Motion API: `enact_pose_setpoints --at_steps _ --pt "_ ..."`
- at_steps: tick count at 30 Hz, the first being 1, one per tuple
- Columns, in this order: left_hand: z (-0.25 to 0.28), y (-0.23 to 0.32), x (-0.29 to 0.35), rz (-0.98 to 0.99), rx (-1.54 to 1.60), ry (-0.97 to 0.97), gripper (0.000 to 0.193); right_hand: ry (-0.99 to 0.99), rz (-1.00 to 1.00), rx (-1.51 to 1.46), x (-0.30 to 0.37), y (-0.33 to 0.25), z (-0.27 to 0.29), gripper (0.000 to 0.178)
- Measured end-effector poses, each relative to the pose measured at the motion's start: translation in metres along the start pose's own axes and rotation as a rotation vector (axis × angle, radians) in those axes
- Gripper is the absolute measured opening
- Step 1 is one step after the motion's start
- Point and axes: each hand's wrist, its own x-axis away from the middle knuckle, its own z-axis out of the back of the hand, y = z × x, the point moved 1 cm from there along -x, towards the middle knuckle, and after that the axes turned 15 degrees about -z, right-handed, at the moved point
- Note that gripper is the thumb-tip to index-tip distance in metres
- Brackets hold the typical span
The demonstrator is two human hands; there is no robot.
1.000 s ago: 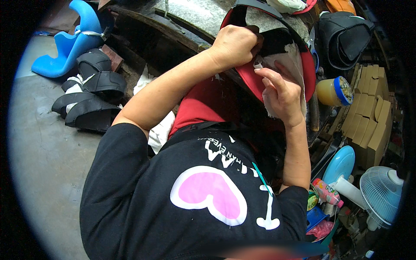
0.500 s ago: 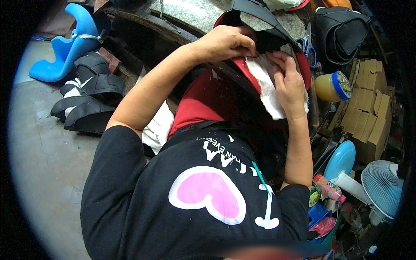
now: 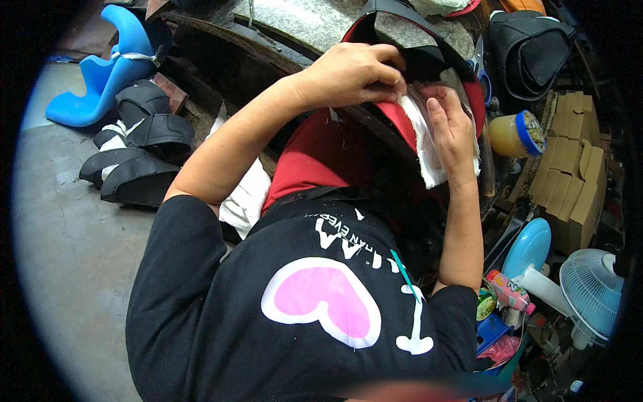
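Observation:
In front of me is a curved black piece with a red lining (image 3: 396, 122), looped at its far end. A strip of white cloth (image 3: 429, 164) with a frayed edge lies along the inside of it and hangs down on the near side. My left hand (image 3: 368, 75) is closed, its fingertips pinching the red edge where the cloth begins. On the right, my right hand (image 3: 453, 130) grips the cloth against the piece, thumb up and fingers bent; some fingertips are hidden behind the folds.
Blue-handled scissors (image 3: 481, 77) and a yellowish jar with a blue rim (image 3: 512, 134) sit just right of my hand. Further right are folded cardboard boxes (image 3: 569, 167) and a fan (image 3: 589, 291). Black padded pieces (image 3: 144, 147) and a blue moulded form (image 3: 100, 74) are at left.
The lined piece has shifted slightly right. My left hand has moved a little right along its edge. My right fingers have changed position, and the white cloth is now more folded and narrower.

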Motion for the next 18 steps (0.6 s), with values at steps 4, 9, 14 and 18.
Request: enact_pose_setpoints --at_steps 4,9,14,18 --pt "0.006 0.001 0.008 -0.015 0.112 0.045 0.007 0.069 0.042 0.135 0.000 0.002 -0.003 0.023" --pt "0.012 0.005 0.019 -0.027 0.114 0.001 0.007 0.043 -0.018 0.249 0.003 0.002 -0.005 0.023" --pt "0.016 0.008 0.015 -0.045 0.067 -0.055 0.014 0.030 0.220 0.267 0.003 -0.001 -0.003 0.023" --pt "0.011 0.012 0.006 0.056 -0.001 -0.035 0.024 -0.024 0.181 0.168 0.003 -0.001 -0.002 0.022"
